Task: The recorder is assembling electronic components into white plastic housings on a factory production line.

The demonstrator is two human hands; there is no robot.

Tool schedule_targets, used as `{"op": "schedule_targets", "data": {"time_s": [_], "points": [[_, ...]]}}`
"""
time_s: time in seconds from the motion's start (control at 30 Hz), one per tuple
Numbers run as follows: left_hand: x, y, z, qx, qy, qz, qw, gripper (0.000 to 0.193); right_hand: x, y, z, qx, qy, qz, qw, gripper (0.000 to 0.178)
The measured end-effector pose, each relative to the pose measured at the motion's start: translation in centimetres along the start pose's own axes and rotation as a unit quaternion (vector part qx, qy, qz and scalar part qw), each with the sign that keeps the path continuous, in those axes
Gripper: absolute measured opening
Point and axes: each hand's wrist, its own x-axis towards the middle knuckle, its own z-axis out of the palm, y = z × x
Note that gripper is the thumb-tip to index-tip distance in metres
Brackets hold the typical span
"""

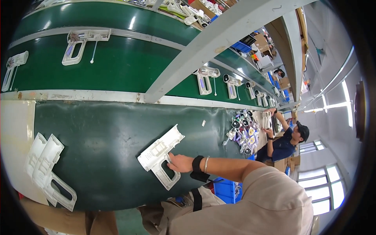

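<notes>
My right hand point(180, 163) reaches in from the right, a black band and a bracelet at its wrist. Its fingers are closed on the handle of a white pistol-shaped plastic shell half point(158, 154), whose ribbed inner side faces up above the dark green bench mat point(100, 156). Whether the shell touches the mat I cannot tell. Two similar white shell halves point(46, 172) lie overlapping at the left end of the mat. My left hand is not in view.
Behind a pale rail, a green conveyor belt point(121, 62) carries several part-assembled white pistol-shaped units point(76, 45). A slanting grey post point(203, 58) crosses it. Small parts point(244, 131) are heaped to the right, near a co-worker point(284, 137). A blue crate point(225, 190) stands below.
</notes>
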Motion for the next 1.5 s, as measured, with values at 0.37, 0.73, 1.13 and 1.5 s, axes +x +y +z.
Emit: {"op": "schedule_targets", "data": {"time_s": [0.37, 0.73, 1.13, 1.5], "points": [[-0.4, -0.1, 0.9, 0.019, 0.064, -0.001, 0.998, 0.058, 0.2, -0.4, -0.4, 0.0, -0.016, 0.019, 1.0, 0.042], [0.1, -0.2, 1.0, 0.003, 0.053, -0.012, 0.999, 0.061, 0.3, -0.6, -0.5, 0.001, -0.016, 0.014, 1.0, 0.042], [-0.4, -0.5, 1.6, 0.005, 0.045, -0.007, 0.999, 0.065, 0.5, 0.0, -0.1, 0.005, 0.001, 0.009, 1.0, 0.041], [-2.1, -1.7, 3.5, -0.057, 0.086, -0.06, 0.993, 0.061, 0.3, -1.1, 1.0, -0.038, 0.039, 0.056, 0.997, 0.045]]}}
